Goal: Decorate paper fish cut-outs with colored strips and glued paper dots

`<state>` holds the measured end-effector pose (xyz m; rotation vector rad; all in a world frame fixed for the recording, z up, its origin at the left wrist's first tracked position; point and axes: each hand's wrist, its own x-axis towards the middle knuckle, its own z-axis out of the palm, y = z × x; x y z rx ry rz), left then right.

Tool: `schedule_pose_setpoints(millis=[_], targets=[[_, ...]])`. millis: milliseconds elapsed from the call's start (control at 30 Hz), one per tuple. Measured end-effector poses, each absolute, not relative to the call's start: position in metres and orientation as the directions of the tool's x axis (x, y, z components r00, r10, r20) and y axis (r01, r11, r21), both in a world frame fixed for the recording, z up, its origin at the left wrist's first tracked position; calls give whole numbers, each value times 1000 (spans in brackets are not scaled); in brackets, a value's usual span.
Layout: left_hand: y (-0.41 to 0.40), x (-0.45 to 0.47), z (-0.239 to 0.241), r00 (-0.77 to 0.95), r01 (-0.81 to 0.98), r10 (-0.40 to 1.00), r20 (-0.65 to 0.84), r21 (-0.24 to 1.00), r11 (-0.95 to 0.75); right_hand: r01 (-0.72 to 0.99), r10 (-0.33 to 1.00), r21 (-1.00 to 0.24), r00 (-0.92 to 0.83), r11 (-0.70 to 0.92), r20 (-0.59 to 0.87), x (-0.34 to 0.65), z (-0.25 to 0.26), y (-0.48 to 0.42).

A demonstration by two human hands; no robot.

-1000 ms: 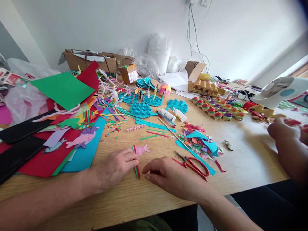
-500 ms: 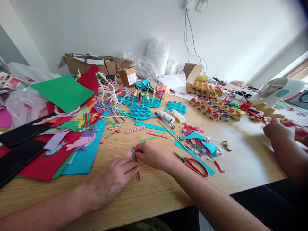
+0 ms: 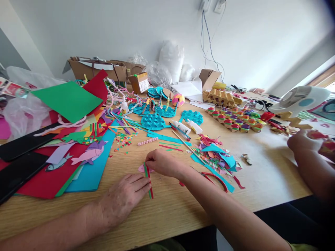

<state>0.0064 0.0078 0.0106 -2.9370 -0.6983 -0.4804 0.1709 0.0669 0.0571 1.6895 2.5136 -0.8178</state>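
A small pink paper fish (image 3: 141,168) lies on the wooden table with a green paper strip (image 3: 146,172) and a red paper strip (image 3: 150,188) laid across it. My left hand (image 3: 125,193) lies low on the table, its fingertips pressing the strips below the fish. The left thumb is hidden. My right hand (image 3: 163,163) pinches at the upper end of the strips, over the fish, and its fingers cover part of the fish. Red-handled scissors (image 3: 220,180) lie partly behind my right forearm.
Paper scraps (image 3: 218,155), glue bottles (image 3: 181,127) and pens lie beyond my right hand. Colored sheets with paper fish (image 3: 90,153) cover the left side. Painted egg cartons (image 3: 235,118) stand at the right, near another person's hand (image 3: 305,143).
My right hand has shifted slightly up and left. More pink now shows to the right of the strips, and my forearm covers more of the scissors.
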Motion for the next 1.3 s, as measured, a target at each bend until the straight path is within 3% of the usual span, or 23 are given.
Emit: schedule_pose_setpoints(millis=[100,267,400,567,767,1033,1300], targets=[[8,6,10,847,454,429,314,-7,-891,874,873,-394,-406,284,-269,169,55,68],[6,6,11,850,430,404,337,-2,-903,903,943,-344,-313,258,-115,176,58,74],[9,1,20,821,450,467,328,131,-883,895,944,-324,-330,305,-25,195,65,54],[24,-6,35,810,426,483,331,234,-874,882,918,-323,-387,342,-87,208,62,7],[38,-4,34,827,384,438,353,215,-898,880,899,-338,-405,334,-165,207,53,-24],[60,5,35,787,405,474,394,249,-880,977,976,-82,-205,198,-79,249,61,17],[75,15,34,678,510,618,398,352,-785,949,947,39,-308,313,-89,248,54,66]])
